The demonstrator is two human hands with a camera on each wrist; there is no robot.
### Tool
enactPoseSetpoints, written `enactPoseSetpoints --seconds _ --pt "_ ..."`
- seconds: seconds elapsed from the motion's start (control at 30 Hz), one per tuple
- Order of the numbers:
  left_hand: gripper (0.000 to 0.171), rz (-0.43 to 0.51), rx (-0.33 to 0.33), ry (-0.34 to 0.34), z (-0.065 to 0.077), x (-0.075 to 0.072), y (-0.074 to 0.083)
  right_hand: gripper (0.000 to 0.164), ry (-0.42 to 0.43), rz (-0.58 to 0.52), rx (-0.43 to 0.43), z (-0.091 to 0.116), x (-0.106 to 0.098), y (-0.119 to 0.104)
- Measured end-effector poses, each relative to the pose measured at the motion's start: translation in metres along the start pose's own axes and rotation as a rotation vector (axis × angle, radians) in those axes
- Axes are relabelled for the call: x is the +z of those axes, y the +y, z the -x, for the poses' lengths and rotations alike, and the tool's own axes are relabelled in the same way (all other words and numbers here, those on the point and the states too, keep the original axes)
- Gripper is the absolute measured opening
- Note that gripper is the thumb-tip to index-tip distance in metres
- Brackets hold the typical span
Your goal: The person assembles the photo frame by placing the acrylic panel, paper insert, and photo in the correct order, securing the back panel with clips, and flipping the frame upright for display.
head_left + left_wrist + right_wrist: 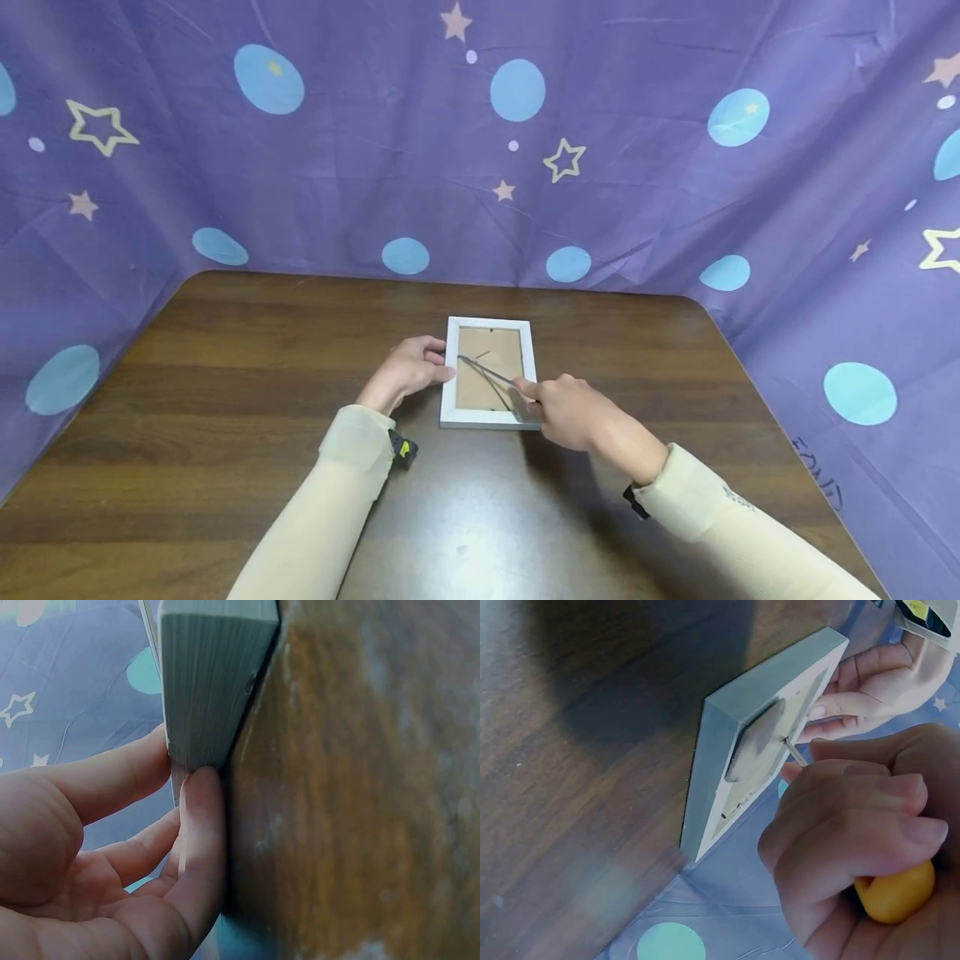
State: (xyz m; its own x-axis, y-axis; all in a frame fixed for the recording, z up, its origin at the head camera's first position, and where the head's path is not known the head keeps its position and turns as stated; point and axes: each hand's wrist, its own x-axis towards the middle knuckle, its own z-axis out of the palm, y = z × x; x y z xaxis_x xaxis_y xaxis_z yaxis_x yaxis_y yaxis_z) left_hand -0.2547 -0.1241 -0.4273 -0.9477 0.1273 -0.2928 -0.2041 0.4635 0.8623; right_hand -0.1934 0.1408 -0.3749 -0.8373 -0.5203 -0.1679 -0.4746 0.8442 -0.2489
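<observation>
A white picture frame (490, 418) lies back side up on the table, its tan backing board (480, 392) showing. My left hand (408, 367) grips the frame's left edge. In the left wrist view, one digit rests at the upper rim while a fingertip (201, 787) presses the frame's side (214, 682). My right hand (573, 408) is wrapped round a screwdriver with a yellow handle (898, 891). Its thin metal shaft (487, 370) slants across the backing, with the tip at the left inner edge. A greyish stand flap (757, 742) sits on the backing.
The brown wooden table (247, 417) carries the frame near its far side. A purple cloth (375, 167) with stars and blue spots hangs behind and beside it. Both wrists wear dark camera bands (403, 448) over pale sleeves (315, 508).
</observation>
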Motion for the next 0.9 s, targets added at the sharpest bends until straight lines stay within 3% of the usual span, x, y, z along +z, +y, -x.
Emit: enactPoseSetpoints --seconds 0.37,0.6,0.9 --pt "0.060 0.011 -0.003 0.005 0.001 0.001 -0.001 0.049 -0.023 -0.116 0.007 0.001 0.002 0.010" --pt "0.059 0.029 0.006 0.007 0.001 0.001 -0.001 0.046 0.042 -0.023 -0.050 0.003 0.006 0.022" --pt "0.060 0.035 0.005 -0.001 0.001 0.001 -0.001 0.038 0.149 0.026 -0.040 0.007 0.002 0.038"
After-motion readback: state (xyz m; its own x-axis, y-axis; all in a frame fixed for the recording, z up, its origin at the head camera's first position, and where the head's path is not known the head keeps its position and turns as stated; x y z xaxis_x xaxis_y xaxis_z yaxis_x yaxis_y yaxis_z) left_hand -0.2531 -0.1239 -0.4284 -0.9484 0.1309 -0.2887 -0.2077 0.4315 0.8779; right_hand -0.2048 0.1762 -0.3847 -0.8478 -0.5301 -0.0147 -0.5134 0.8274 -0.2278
